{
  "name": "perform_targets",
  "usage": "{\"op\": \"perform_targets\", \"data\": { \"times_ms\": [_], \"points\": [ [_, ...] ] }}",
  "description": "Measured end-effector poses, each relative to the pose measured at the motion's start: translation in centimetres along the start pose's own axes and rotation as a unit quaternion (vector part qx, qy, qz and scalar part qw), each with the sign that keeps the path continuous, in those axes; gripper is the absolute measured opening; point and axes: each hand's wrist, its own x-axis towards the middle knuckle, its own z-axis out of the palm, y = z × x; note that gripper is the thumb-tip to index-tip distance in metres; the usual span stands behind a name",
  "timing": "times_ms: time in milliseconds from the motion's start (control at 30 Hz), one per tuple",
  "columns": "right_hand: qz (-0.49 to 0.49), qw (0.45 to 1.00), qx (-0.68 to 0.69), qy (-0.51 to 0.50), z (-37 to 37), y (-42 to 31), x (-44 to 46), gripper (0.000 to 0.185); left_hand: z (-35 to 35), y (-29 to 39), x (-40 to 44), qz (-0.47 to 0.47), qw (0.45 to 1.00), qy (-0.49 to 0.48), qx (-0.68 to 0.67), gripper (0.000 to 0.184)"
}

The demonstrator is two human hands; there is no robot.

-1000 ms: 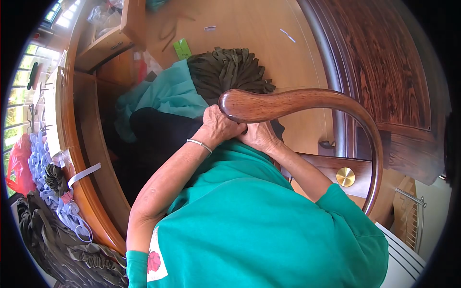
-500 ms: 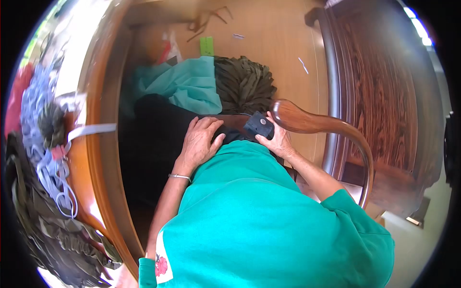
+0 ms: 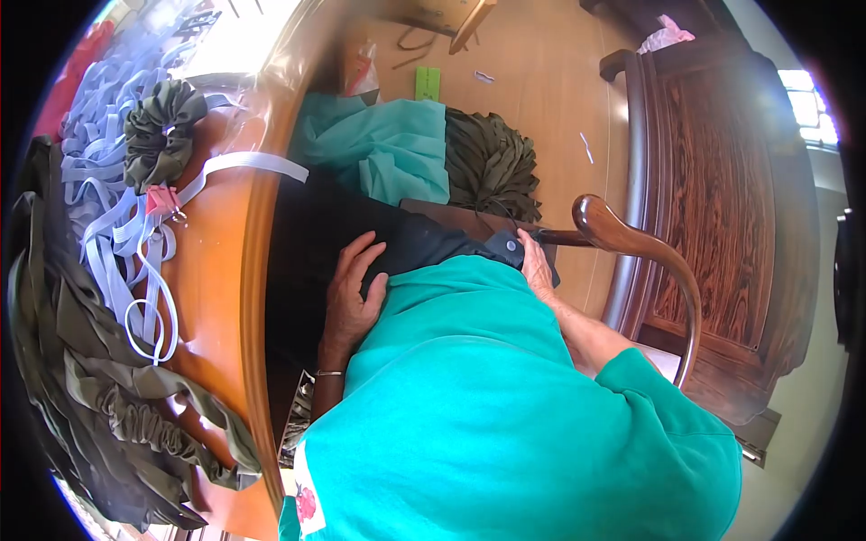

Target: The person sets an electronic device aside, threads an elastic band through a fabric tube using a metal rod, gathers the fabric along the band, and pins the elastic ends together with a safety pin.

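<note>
My left hand is open over my lap, thumb apart from the fingers and nothing in it. Beneath it are black trousers and the hem of a green shirt. At my right hip, my right hand lies with fingers stretched along the edge of a dark piece with a round snap. Its thumb is hidden. Whether this piece is a flap or a small pouch, I cannot tell.
A curved wooden armrest stands at my right. On the left, the table bears a dark scrunchie, pale elastic and dark fabric strips. Teal cloth and a gathered dark bundle lie ahead.
My right hand was pinching the dark piece with the snap; it now lies along its edge, slightly right. My left hand has moved lower and its fingers point up. The view has shifted.
</note>
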Motion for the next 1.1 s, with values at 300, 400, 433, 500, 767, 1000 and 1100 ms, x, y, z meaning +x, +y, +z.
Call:
{"op": "perform_targets", "data": {
  "times_ms": [300, 400, 433, 500, 767, 1000, 1100],
  "points": [
    [0.003, 0.999, -0.028, -0.017, 1.2, 0.9, -2.0, 0.072, 0.5, -1.0, -1.3, 0.023, 0.999, 0.038, -0.002, 0.04],
    [-0.033, 0.997, -0.07, 0.006, 2.4, 2.7, -2.6, 0.062, 0.6, -1.0, -2.0, 0.01, 0.998, 0.054, -0.016, 0.039],
    [-0.041, 0.996, -0.084, 0.007, 2.2, 3.0, -2.2, 0.061, 0.6, -0.9, -2.2, 0.005, 0.998, 0.057, -0.026, 0.038],
    [-0.049, 0.995, -0.088, -0.008, 2.0, 2.9, -1.7, 0.059, 0.8, -1.0, -2.7, -0.006, 0.998, 0.067, -0.021, 0.038],
    [-0.078, 0.991, -0.083, -0.068, -0.2, 1.6, 1.3, 0.051, 0.5, -1.6, -4.3, -0.023, 0.995, 0.096, 0.015, 0.039],
    [-0.136, 0.984, 0.028, -0.114, -4.1, -2.6, 5.9, 0.044, -2.1, 1.9, -8.2, -0.02, 0.986, 0.057, -0.152, 0.043],
    [-0.184, 0.968, 0.133, -0.106, -5.0, -9.2, 9.5, 0.029, -3.3, 4.4, -10.0, -0.004, 0.959, 0.021, -0.284, 0.045]
  ]
}}
